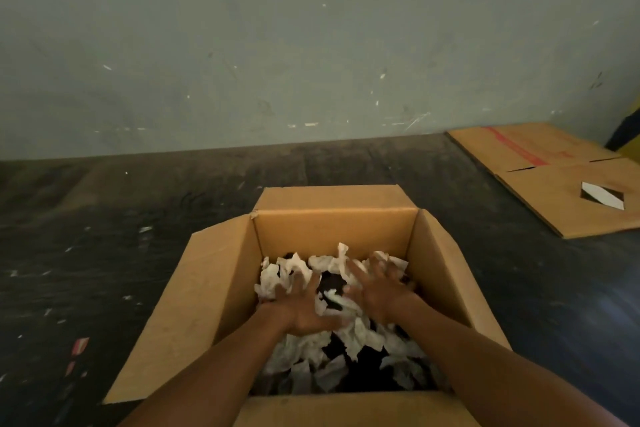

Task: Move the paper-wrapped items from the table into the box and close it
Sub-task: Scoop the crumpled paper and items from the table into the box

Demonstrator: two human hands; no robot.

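Both hands are reaching into the open box (pixel 221 288): left hand (pixel 304 308) and right hand (pixel 377 291), fingers spread wide, are pressing the paper-wrapped items (pixel 356 333). Loose wrapping is risking catching under closing flaps. The box's long axis is running near to far on the dark worktop (pixel 104 218), its opening facing up.
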